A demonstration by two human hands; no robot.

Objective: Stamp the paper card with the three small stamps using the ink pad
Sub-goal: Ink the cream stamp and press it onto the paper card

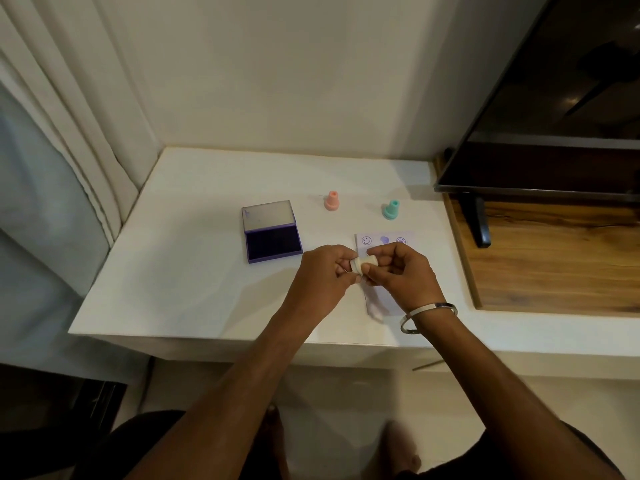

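My left hand (325, 271) and my right hand (401, 271) meet above the near part of the paper card (384, 299), both pinching a small cream stamp (363, 263) held sideways. The left fingers grip its wide end, which looks like a cap; the right fingers grip its narrow body. The pale lilac card carries three purple prints along its far edge, among them a smiley. A pink stamp (331, 201) and a teal stamp (391, 209) stand upright beyond the card. The open purple ink pad (273, 241) lies left of the card, lid tipped back.
The white table (194, 271) ends in a front edge near my forearms and meets a wall behind. A dark TV screen (554, 126) on a stand (479, 220) sits over a wooden surface (554, 258) at the right. Curtains hang at the left.
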